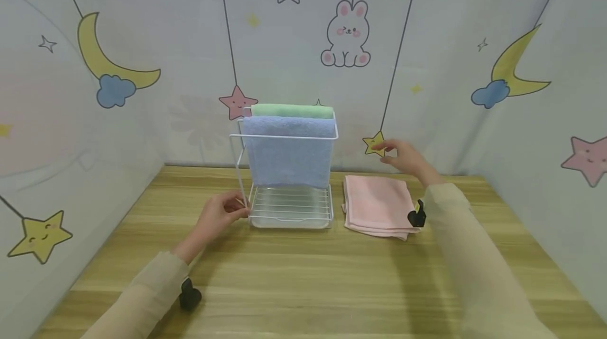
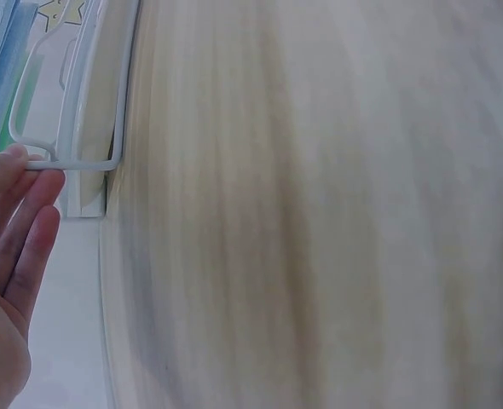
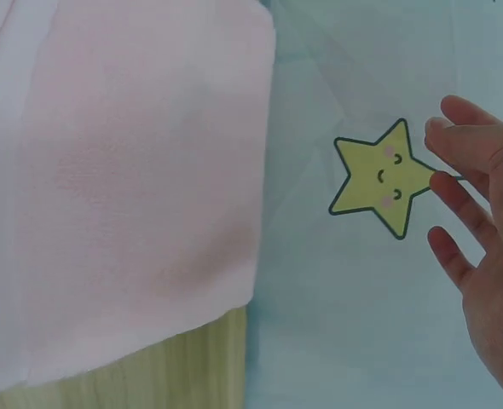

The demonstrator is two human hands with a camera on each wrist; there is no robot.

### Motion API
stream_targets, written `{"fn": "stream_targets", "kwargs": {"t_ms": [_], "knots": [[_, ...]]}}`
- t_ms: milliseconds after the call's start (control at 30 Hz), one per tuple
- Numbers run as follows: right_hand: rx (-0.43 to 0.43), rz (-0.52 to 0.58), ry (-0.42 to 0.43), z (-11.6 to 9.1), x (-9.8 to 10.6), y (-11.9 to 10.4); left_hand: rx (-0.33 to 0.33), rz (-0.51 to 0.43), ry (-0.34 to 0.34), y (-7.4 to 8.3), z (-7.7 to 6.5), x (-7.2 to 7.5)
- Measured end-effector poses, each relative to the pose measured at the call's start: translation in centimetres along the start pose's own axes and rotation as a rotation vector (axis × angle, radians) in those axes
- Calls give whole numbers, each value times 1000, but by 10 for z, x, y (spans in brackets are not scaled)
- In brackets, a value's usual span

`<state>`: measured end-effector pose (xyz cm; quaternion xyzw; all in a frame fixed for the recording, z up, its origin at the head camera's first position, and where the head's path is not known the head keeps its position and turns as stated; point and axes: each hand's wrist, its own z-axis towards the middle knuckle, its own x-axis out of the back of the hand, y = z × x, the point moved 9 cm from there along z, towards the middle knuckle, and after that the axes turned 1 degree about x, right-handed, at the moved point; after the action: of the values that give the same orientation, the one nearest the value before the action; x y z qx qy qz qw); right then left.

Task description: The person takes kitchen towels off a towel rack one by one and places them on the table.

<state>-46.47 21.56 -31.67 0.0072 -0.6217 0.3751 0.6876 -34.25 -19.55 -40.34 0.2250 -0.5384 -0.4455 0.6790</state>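
A white wire towel rack (image 1: pixel 283 137) stands on the table with a blue towel (image 1: pixel 290 157) and, behind it, a green towel (image 1: pixel 291 111) hanging over its bars. My left hand (image 1: pixel 222 212) is at the rack's lower left side. In the left wrist view, the thumb and fingers of my left hand (image 2: pixel 13 230) pinch the white wire (image 2: pixel 72 165). My right hand (image 1: pixel 403 157) is raised in the air above and behind a folded pink towel (image 1: pixel 377 202), its fingers loosely bent and holding nothing. From the right wrist, the pink towel (image 3: pixel 149 170) lies apart from the fingertips (image 3: pixel 442 183).
The rack's base carries a wire shelf over a pale tray (image 1: pixel 289 222). Wood-grained tabletop (image 1: pixel 303 286) stretches in front. Cloth-like walls with printed stars, moons and a rabbit (image 1: pixel 348 33) enclose the back and both sides. Dark wrist devices (image 1: pixel 189 295) sit at both sleeves.
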Motion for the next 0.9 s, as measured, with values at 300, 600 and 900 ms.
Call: {"fn": "stream_targets", "kwargs": {"t_ms": [300, 600, 900], "knots": [[58, 23, 103, 13, 27, -38, 6, 4, -6, 26, -5, 2], [145, 14, 205, 24, 46, -81, -3, -26, -3, 0, -2, -1], [166, 61, 366, 28, 69, -119, 13, 17, 5, -1, 0, 0]]}}
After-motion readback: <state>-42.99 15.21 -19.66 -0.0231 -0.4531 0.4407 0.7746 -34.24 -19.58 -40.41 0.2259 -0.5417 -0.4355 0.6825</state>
